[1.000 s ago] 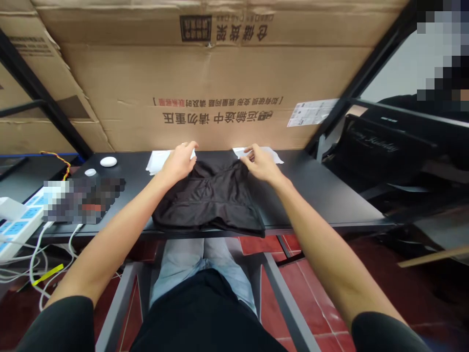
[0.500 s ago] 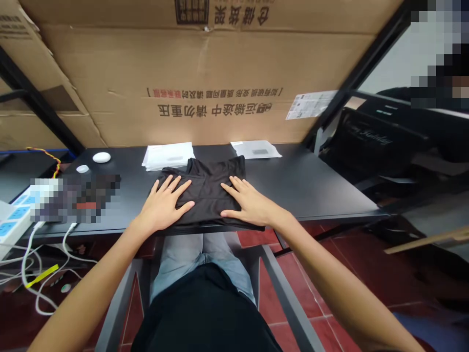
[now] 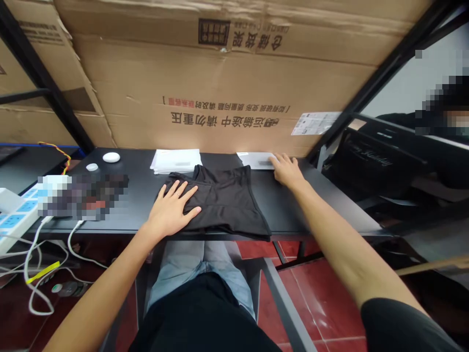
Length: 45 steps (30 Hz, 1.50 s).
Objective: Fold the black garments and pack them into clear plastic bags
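A black garment (image 3: pixel 227 200), perhaps a top or shorts, lies spread out at the table's front edge, its lower hem slightly over the edge. My left hand (image 3: pixel 172 208) rests flat on the garment's left part, fingers spread. At the back right, my right hand (image 3: pixel 287 170) reaches over the right end of a flat white plastic bag (image 3: pixel 252 160). Its fingers are apart and slightly bent, touching the bag's end, with no firm hold showing. A stack of similar white bags (image 3: pixel 176 161) lies behind the garment on the left.
A large cardboard sheet (image 3: pixel 220 83) stands along the back of the black table (image 3: pixel 322 205). On the left are a white oval case (image 3: pixel 111 157), a small white lid (image 3: pixel 92 167) and a power strip (image 3: pixel 22 220) with cables. A person sits at the far right.
My right hand has left the garment and moved right and away from me to the white bag. My left hand stays flat on the garment. The view has shifted slightly.
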Motion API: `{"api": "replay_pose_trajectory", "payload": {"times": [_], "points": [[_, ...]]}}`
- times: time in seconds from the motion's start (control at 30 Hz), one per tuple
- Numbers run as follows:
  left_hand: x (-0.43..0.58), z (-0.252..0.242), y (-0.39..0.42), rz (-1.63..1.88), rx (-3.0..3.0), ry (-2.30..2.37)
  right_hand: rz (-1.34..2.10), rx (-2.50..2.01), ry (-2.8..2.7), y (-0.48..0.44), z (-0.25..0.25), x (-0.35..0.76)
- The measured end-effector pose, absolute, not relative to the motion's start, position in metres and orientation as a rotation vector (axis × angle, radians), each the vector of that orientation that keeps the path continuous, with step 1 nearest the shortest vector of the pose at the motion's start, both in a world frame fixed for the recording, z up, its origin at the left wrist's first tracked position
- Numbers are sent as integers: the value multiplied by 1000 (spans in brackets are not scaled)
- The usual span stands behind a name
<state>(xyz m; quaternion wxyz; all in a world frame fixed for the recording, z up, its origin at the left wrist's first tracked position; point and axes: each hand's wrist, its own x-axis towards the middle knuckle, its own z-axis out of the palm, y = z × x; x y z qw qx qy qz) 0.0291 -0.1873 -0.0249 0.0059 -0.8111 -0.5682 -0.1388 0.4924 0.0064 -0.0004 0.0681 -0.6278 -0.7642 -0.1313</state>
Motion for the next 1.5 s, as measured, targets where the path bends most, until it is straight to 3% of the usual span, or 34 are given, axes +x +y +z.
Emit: {"api": "replay_pose_trajectory", "payload": {"times": [0.27, 0.53, 0.8, 1.03, 1.2, 1.33, 1.5], "points": [[29, -26, -189, -466, -2527, -1784, -308, -1884, -2133, 7, 20, 490], [27, -28, -188, -475, -2510, -1798, -413, -1390, -1881, -52, 49, 439], [27, -29, -189, -496, -2498, -1846, -64, -1107, -2611, -128, 9, 377], [26, -22, -190, -476, -2506, -1842, 274, -1059, -2234, -129, -15, 398], [45, 9, -181, -599, -2506, -1711, 461, -1066, -1997, -133, -27, 398], [101, 29, -170, -673, -2659, -1425, 504, -1045, -1943, -134, -30, 398], [172, 21, -156, -525, -2668, -1209, 417, -1024, -1981, -136, -29, 399]]}}
